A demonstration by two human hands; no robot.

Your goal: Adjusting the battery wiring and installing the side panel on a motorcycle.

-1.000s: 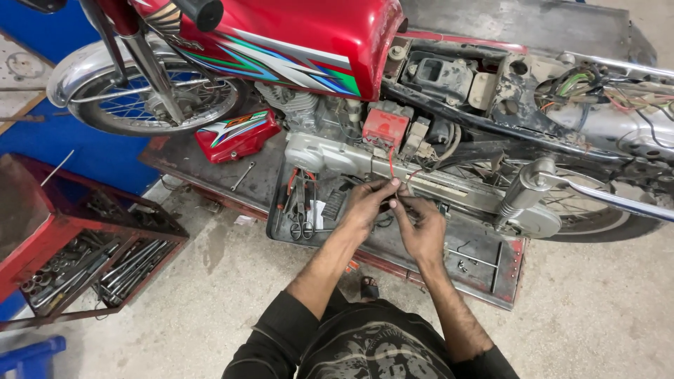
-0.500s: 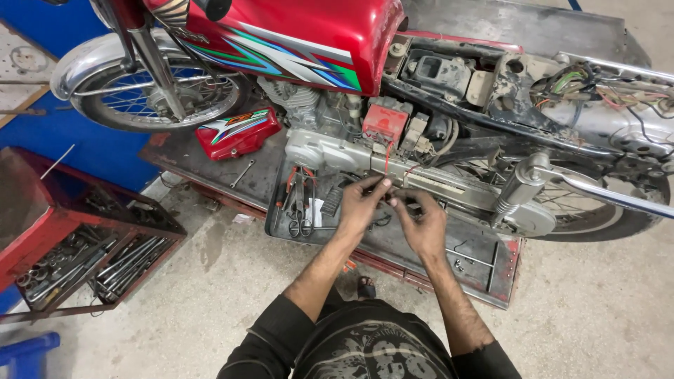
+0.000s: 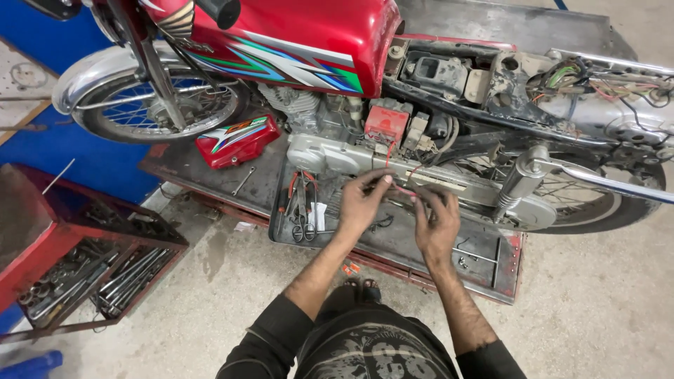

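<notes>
Both hands, left hand (image 3: 361,203) and right hand (image 3: 437,223), pinch a thin red wire (image 3: 400,188) taut between their fingers beside the motorcycle (image 3: 309,49), steadying it for handling.

This is a motorcycle repair workshop. A half-stripped red motorcycle (image 3: 337,63) fills the top of the frame on a metal ramp (image 3: 491,267). A red tool tray (image 3: 91,274) full of wrenches sits at lower left on the stained concrete floor (image 3: 597,309).

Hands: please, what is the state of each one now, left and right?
Left hand: closed, fingers pinching the red wire.
Right hand: closed, fingertips holding the same red wire at its other end.
</notes>
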